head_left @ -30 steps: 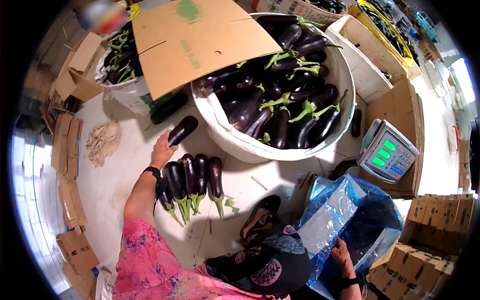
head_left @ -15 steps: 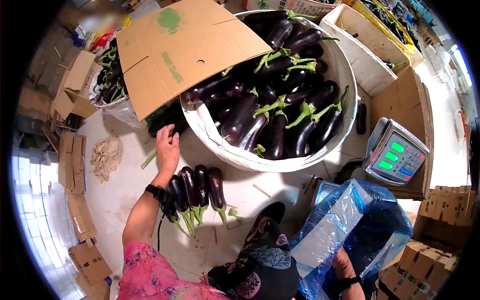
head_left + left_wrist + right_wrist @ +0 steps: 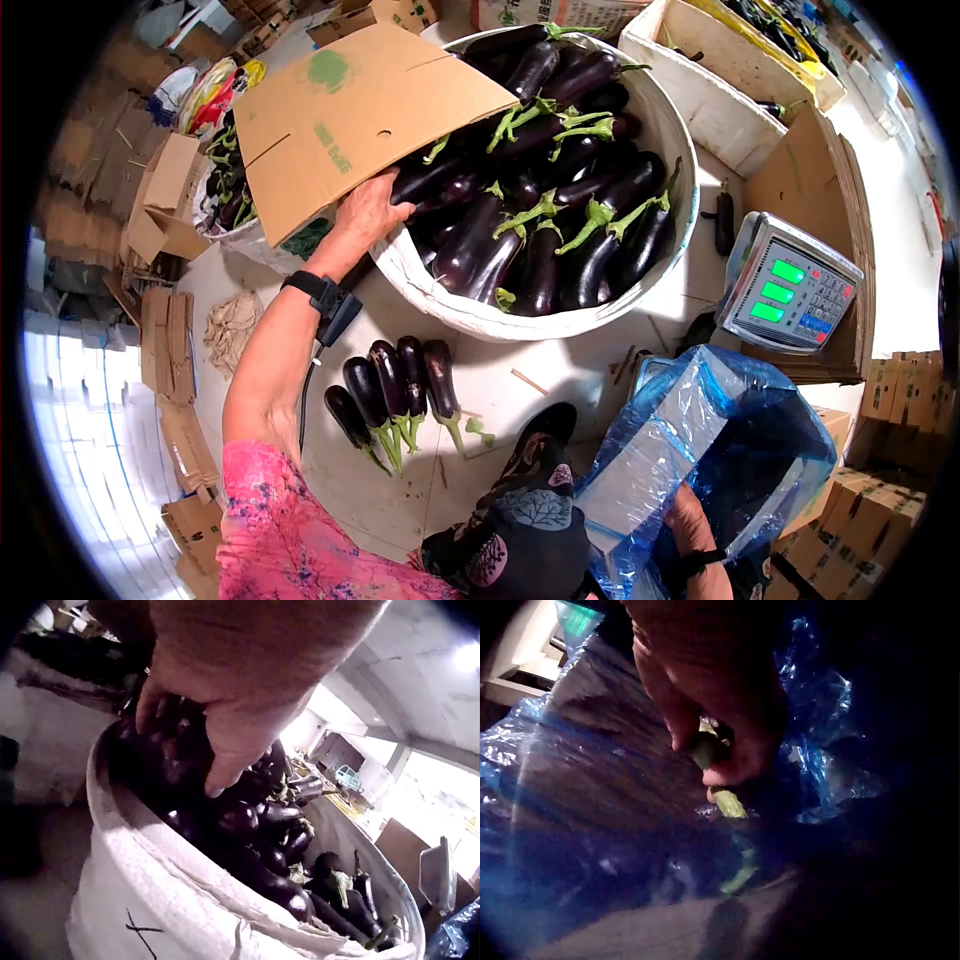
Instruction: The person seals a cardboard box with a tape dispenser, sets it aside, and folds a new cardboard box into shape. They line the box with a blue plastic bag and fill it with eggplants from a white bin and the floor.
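Note:
My left hand [image 3: 365, 215] reaches over the near-left rim of a large white-lined basket [image 3: 470, 312] heaped with dark eggplants [image 3: 590, 190]. Its fingertips go under the edge of a cardboard sheet [image 3: 370, 110], while the thumb stands apart. In the left wrist view, thumb and fingers straddle a shadowed eggplant [image 3: 176, 761] right at the pile. Inside a blue plastic bag [image 3: 660, 430], my right hand [image 3: 688, 520] is partly hidden by the film. The right wrist view shows its fingers pinching a green stem [image 3: 730, 804]; the rest is dark.
Several eggplants [image 3: 390, 385] lie in a row on the tiled floor, stems toward me. A digital scale [image 3: 790, 285] with green displays stands at the right, beside upright cardboard [image 3: 800, 180]. Another eggplant container [image 3: 235, 235] is left of the basket; a crumpled cloth [image 3: 232, 330] lies nearby.
My left hand first held an eggplant over the floor, then let it go and moved up and right to the basket's rim. The right hand stays in the bag.

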### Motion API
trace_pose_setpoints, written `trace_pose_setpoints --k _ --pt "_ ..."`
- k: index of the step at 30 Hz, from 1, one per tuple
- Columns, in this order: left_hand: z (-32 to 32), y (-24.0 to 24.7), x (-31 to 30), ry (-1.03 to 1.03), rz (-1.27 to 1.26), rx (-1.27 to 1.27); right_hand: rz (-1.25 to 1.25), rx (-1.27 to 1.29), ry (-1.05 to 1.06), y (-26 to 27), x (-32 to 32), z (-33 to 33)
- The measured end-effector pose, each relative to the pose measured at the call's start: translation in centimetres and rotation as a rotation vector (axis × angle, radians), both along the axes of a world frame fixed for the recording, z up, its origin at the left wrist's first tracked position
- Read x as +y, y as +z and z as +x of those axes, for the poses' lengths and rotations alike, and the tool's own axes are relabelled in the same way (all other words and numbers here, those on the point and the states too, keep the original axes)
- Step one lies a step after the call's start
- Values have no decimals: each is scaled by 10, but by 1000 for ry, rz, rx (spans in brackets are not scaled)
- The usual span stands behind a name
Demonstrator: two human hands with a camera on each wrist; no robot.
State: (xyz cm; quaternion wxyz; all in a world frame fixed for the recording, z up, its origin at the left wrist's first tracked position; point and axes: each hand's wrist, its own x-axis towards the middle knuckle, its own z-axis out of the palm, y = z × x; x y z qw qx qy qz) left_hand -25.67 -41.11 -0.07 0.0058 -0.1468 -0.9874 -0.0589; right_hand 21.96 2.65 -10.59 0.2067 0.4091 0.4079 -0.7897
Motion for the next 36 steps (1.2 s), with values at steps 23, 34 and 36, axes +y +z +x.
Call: trace_pose_setpoints --k 23,34,36 --pt "66 -38 174 -104 112 -756 145 -73 124 -36 6 13" --pt "51 -20 122 250 1136 -1273 387 -105 388 -16 14 3" --pt "54 18 105 264 1353 -1373 379 -111 389 -19 14 2"
